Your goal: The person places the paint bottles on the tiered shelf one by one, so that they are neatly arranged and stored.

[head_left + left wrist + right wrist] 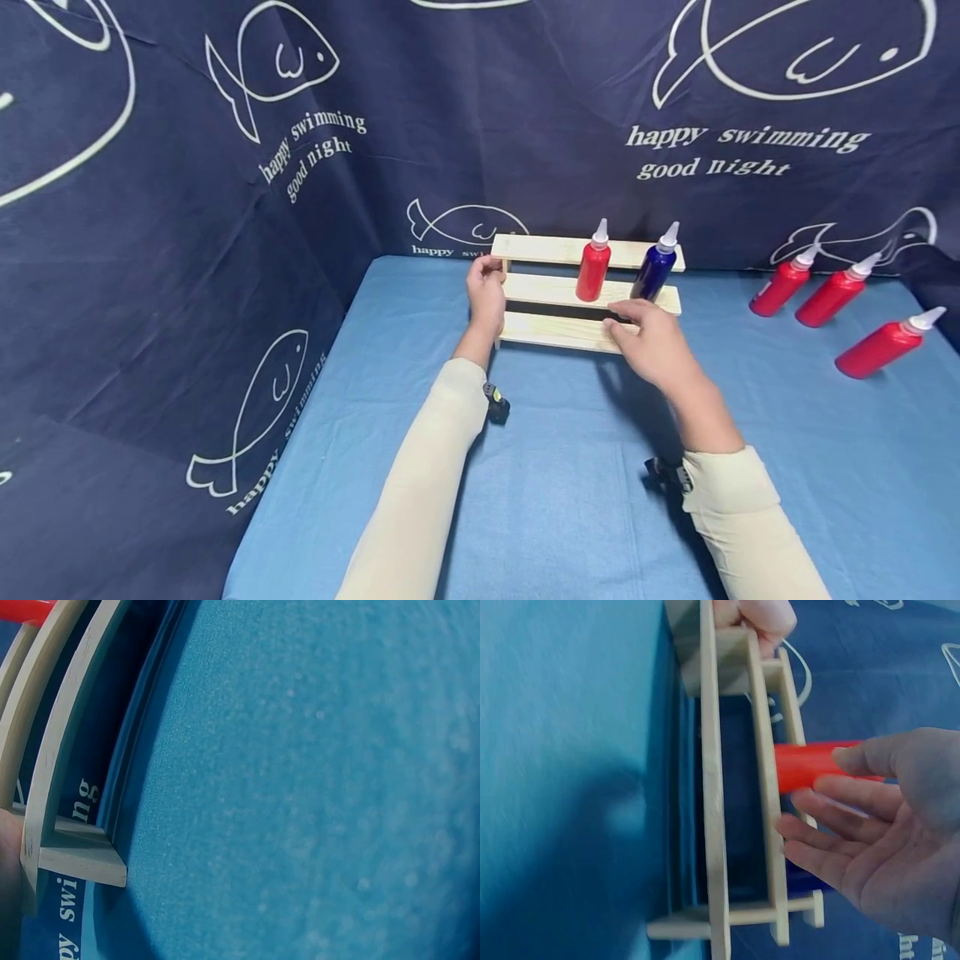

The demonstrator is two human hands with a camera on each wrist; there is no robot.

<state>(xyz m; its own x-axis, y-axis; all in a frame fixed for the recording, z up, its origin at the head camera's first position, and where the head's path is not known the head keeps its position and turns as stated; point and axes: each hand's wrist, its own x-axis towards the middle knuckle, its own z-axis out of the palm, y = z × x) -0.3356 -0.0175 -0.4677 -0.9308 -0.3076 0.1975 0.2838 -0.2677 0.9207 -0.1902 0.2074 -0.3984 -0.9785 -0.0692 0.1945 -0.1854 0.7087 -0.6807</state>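
Observation:
A tiered wooden rack stands at the back of the table. My left hand grips its left end. On the middle tier, a red squeeze bottle with a white nozzle stands upright. To its right is a dark blue squeeze bottle, its base partly hidden behind my right hand. In the right wrist view, the fingers of my right hand are spread and relaxed, holding nothing, in front of the red bottle. The left wrist view shows the rack's end leg and few fingers.
Three more red squeeze bottles are on the blue cloth at the right, apart from the rack. Dark blue fabric with fish drawings hangs behind and at the left.

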